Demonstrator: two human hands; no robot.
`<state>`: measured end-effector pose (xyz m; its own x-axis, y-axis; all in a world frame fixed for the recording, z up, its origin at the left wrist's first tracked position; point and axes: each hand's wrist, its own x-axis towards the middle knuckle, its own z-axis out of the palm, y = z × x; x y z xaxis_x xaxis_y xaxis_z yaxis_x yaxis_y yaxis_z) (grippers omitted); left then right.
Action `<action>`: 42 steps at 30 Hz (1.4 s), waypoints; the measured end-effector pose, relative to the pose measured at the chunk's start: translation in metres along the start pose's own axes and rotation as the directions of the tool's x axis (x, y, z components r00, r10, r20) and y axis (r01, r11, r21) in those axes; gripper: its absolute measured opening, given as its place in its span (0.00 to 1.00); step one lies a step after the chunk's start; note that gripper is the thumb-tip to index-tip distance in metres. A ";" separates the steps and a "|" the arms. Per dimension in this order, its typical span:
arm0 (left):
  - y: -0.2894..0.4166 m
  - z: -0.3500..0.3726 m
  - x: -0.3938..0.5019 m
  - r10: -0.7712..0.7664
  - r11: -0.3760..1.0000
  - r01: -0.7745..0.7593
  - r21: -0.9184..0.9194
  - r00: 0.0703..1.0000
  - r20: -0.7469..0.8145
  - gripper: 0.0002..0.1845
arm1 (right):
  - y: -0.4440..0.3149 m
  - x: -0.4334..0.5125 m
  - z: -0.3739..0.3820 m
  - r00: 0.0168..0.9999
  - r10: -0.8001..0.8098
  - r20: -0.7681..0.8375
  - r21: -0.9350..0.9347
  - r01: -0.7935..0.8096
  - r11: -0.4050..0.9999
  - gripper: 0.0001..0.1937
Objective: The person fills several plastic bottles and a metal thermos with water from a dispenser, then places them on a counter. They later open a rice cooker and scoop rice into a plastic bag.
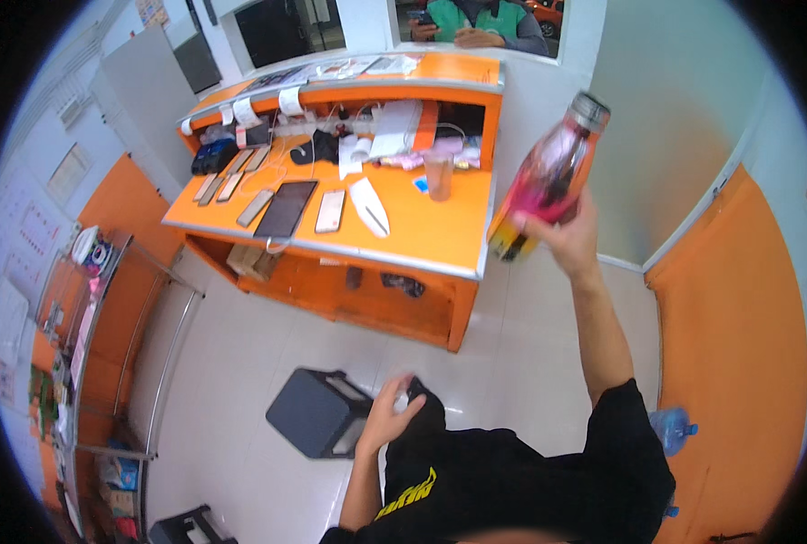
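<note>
My right hand grips a shiny metal bottle, pink and orange with a yellow base and silver cap, raised and tilted to the right of the orange desk. Low in front of my body, my left hand is half curled near the hem of my black shirt; a small whitish thing shows between thumb and fingers, too unclear to name. On the orange desk lie several phones, among them one with a lit screen, a dark tablet, a white pointed object and a plastic cup.
A dark plastic stool stands on the floor left of my left hand. Metal shelving lines the left side. Right of me are an orange-based partition and a blue water jug. A person in a green vest is behind the window.
</note>
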<state>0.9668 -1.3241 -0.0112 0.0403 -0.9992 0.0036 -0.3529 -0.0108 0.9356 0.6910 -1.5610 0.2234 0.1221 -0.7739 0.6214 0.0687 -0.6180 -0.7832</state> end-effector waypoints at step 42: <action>-0.288 -0.398 0.234 -0.718 0.696 0.329 -0.638 0.288 -0.634 0.25 | 0.323 0.401 0.212 0.677 -0.616 -0.404 -0.740 0.154 0.654 0.22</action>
<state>1.4497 -1.5395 -0.1393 0.8575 -0.2555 -0.4465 0.3641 -0.3117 0.8776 0.9725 -2.0420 0.2148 -0.3593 -0.1989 0.9118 -0.6691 -0.6261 -0.4003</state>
